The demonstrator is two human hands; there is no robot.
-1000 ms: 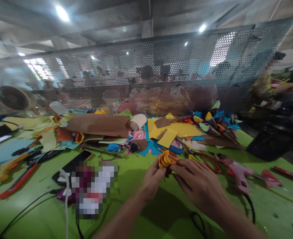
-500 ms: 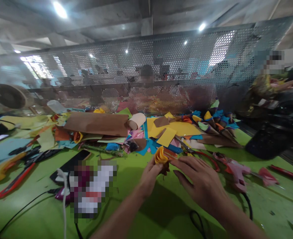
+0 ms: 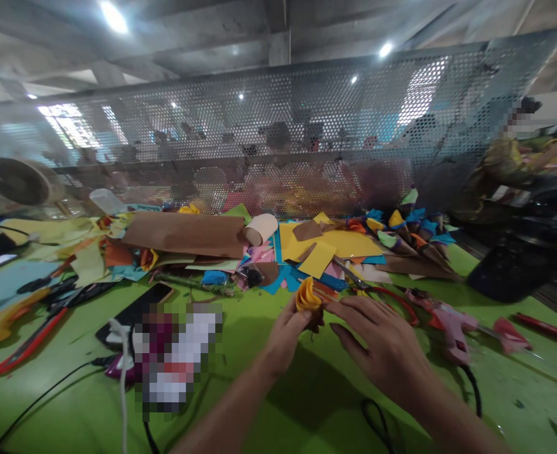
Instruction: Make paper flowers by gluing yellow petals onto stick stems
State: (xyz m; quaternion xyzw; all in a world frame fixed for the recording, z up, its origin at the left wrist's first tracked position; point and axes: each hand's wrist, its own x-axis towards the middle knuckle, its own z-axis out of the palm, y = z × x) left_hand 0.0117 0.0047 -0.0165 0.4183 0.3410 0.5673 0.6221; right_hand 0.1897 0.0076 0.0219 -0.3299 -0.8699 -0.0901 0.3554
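Note:
My left hand (image 3: 285,334) is closed around a small yellow paper flower (image 3: 308,295) with curled, layered petals, held upright above the green table. A darker reddish-brown part (image 3: 315,322) shows below the petals, partly hidden by the fingers. My right hand (image 3: 375,334) is at the flower's right side, its index fingertip at or very near the edge. Its fingers are stretched out and its thumb stands apart. Whether the fingertip touches the petals is hard to tell. Just behind lie red-handled scissors (image 3: 361,284) and a yellow paper piece (image 3: 316,260).
A pink glue gun (image 3: 453,325) lies right, with its cord. At left are a yellow glue gun (image 3: 11,315), red-handled pliers-like cutters (image 3: 32,343), a phone (image 3: 139,309) and a power strip with cables. Brown paper (image 3: 183,233), scraps and finished paper cones (image 3: 401,236) line the back.
Both hands and the yellow paper flower stay almost in place; the flower has turned very slightly. A person at the far right has shifted a little.

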